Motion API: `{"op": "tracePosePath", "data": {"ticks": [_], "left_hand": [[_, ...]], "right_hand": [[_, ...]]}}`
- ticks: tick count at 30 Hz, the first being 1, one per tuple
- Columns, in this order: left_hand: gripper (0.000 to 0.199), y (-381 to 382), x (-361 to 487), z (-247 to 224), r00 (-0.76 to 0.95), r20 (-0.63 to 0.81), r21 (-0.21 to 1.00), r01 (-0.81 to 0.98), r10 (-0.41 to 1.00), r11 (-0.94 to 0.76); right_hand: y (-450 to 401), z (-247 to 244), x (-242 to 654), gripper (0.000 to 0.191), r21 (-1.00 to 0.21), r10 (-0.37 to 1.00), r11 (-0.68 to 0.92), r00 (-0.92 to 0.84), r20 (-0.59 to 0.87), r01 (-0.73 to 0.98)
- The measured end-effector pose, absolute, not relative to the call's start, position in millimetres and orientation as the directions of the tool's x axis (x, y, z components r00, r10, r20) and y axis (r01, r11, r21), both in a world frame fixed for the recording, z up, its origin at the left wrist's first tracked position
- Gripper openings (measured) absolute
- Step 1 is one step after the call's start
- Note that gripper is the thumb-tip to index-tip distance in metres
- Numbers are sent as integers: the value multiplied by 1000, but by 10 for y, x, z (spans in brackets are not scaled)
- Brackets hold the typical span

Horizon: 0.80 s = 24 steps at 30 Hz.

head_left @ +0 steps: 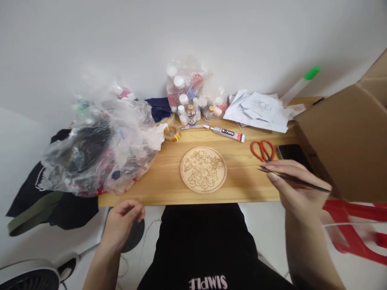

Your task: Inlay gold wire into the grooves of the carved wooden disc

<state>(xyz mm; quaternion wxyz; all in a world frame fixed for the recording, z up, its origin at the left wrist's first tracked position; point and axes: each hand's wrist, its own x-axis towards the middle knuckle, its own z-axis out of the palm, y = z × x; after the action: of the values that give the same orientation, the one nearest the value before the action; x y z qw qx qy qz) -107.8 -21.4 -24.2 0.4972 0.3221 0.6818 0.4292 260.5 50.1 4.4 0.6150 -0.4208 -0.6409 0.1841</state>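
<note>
A round wooden disc (203,170) with a raised rim and an outlined flower pattern lies flat at the table's middle. My right hand (298,187) is above the table's front right, holding slim dark tweezers (302,182) between thumb and fingers. Their tips point left, slightly apart, and touch nothing. Just beyond them lie red-handled scissors (262,151), their blades partly hidden by the hand. At the table's front left edge, my left hand (122,219) has its fingers loosely curled inward, with nothing seen in them. It is apart from the disc.
Behind the disc are a glue tube (228,133), a roll of golden wire (172,133) and several small bottles (191,115). Plastic bags (121,141) crowd the left. Papers (258,110), a phone (293,154) and a cardboard box (344,141) stand to the right.
</note>
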Motion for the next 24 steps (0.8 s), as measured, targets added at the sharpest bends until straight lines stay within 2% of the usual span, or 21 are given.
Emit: {"op": "tracePosePath", "data": {"ticks": [2, 4, 6, 10, 13, 18, 24], "left_hand": [[28, -419, -1328, -498, -258, -376, 851, 284, 890, 442], [35, -584, -1478, -791, -233, -451, 637, 591, 861, 494], [37, -688, -1535, -1099, -234, -499, 530, 679, 834, 508], [17, -729, -1522, -1591, -322, -496, 312, 801, 806, 512], [27, -681, -1545, -1748, -357, -456, 188, 857, 815, 481], [29, -610, -1676, -1748, -299, -486, 123, 907, 821, 404], [17, -592, -1725, -1712, -156, -554, 200, 928, 818, 313]], "right_hand": [[562, -24, 2563, 30, -774, 800, 543, 81, 595, 325], [631, -71, 2496, 31, -782, 817, 526, 58, 574, 334], [701, -107, 2420, 32, -781, 823, 531, 22, 568, 328], [800, -159, 2287, 28, -792, 843, 508, -6, 538, 338], [825, -188, 2219, 21, -838, 893, 412, 27, 450, 359], [886, -308, 2133, 14, -908, 932, 285, 132, 337, 307], [1057, -608, 2104, 9, -992, 943, 106, 311, 121, 64]]}}
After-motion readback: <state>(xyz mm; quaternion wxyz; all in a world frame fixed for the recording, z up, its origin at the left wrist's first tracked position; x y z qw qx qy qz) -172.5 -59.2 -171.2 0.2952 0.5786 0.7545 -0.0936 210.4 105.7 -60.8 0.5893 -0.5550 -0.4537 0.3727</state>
